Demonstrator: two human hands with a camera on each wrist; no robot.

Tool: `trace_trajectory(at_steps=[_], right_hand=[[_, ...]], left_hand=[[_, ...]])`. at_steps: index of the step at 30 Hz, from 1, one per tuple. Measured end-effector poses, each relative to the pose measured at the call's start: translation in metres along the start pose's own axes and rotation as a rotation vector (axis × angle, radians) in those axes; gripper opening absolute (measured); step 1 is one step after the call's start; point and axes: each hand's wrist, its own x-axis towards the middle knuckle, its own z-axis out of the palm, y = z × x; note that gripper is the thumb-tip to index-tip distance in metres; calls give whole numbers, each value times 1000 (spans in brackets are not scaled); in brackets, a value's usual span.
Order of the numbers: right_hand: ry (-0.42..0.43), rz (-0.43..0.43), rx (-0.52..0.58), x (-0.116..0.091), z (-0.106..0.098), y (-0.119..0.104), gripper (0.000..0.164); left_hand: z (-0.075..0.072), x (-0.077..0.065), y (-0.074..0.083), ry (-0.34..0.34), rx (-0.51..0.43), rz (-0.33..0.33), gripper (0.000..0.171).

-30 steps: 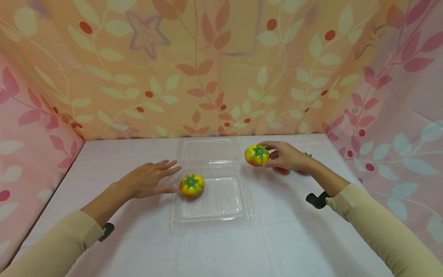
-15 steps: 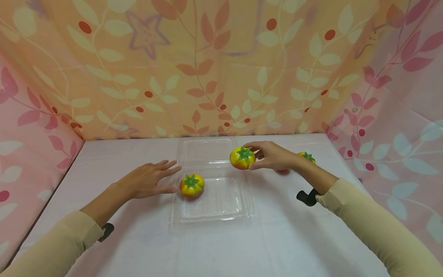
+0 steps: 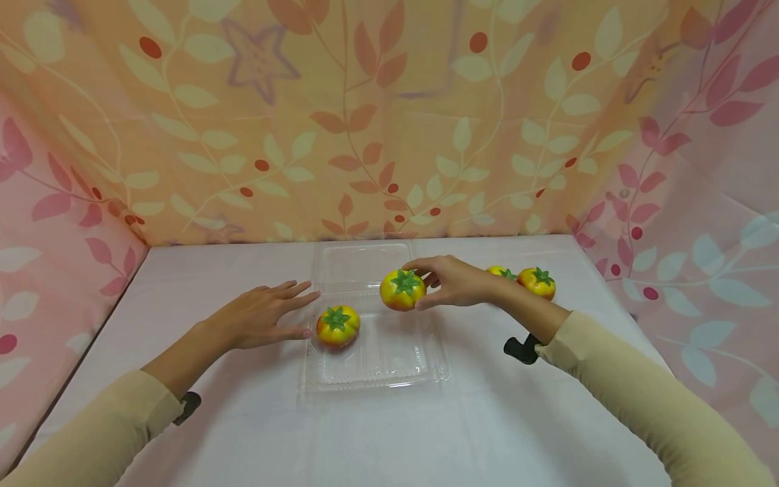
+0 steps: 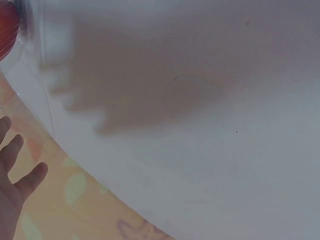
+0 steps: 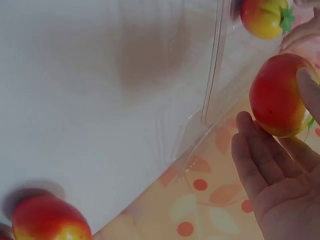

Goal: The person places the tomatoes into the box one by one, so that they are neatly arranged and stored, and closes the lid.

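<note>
My right hand (image 3: 459, 281) pinches a yellow-and-red tomato (image 3: 402, 291) with a green star-shaped top, above the back right of a clear plastic clamshell box (image 3: 389, 355). In the right wrist view, thumb and fingers lie on either side of this tomato (image 5: 277, 97), its red underside showing. A second tomato (image 3: 337, 328) sits at the left in the box's base. Beside the box's left edge is my left hand (image 3: 258, 314), fingers spread and holding nothing. Whether its fingertips touch the rim, I cannot tell. In the left wrist view, part of this hand (image 4: 15, 172) shows.
The box's lid (image 3: 365, 264) lies folded back, away from me. Two more tomatoes, one partly behind my right arm (image 3: 502, 272) and another (image 3: 537, 284), lie at the right rear of the white tabletop (image 3: 377, 439). Patterned cloth (image 3: 341, 135) hangs behind and at both sides.
My right hand has carried its tomato leftward and slightly nearer, from right of the box to over it. The two tomatoes at the right have come into view. My left hand has stayed put.
</note>
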Motion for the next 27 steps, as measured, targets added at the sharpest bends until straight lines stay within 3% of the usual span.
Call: trace_trajectory(at_steps=[18, 27], right_hand=[[-185, -95, 11, 20, 31, -31, 62], [-272, -103, -12, 27, 52, -43, 61]], left_hand=[[0, 1, -1, -2, 20, 0, 78], [0, 1, -1, -2, 10, -3, 77]])
